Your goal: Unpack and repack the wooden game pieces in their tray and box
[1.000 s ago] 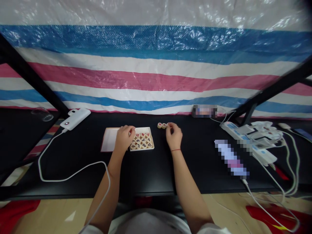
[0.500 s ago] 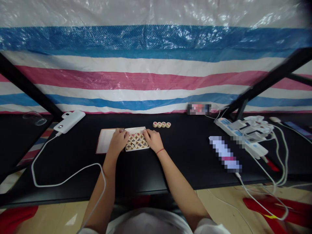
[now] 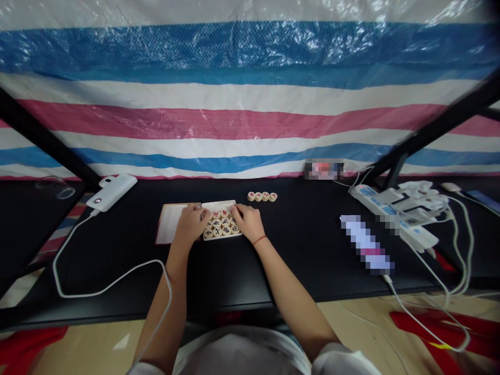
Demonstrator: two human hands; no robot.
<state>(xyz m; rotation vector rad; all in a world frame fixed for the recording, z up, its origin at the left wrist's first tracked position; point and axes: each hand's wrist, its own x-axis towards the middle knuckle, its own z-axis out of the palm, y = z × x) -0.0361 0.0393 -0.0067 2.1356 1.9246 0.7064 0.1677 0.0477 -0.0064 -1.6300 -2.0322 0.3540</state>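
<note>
A small white box point(image 3: 219, 204) of round wooden chess pieces point(image 3: 221, 224) sits on the black table point(image 3: 304, 245). My left hand point(image 3: 189, 226) rests on the box's left edge, fingers curled over it. My right hand point(image 3: 247, 222) is at the box's right side, fingertips down on the pieces at the upper right corner. Whether it pinches one is hidden. Beside the box on the left lies its lid point(image 3: 169, 230). A short row of several pieces point(image 3: 262, 196) lies on the table behind my right hand.
A white power bank point(image 3: 112, 192) with a long white cable point(image 3: 97, 289) lies at the left. Power strips and chargers point(image 3: 398, 211) with cords crowd the right. A striped tarp point(image 3: 250, 104) hangs behind the table. Black frame bars slant at both sides.
My right hand left the row of pieces behind the box and came down to the box's right side. My left hand stayed on the box's left edge.
</note>
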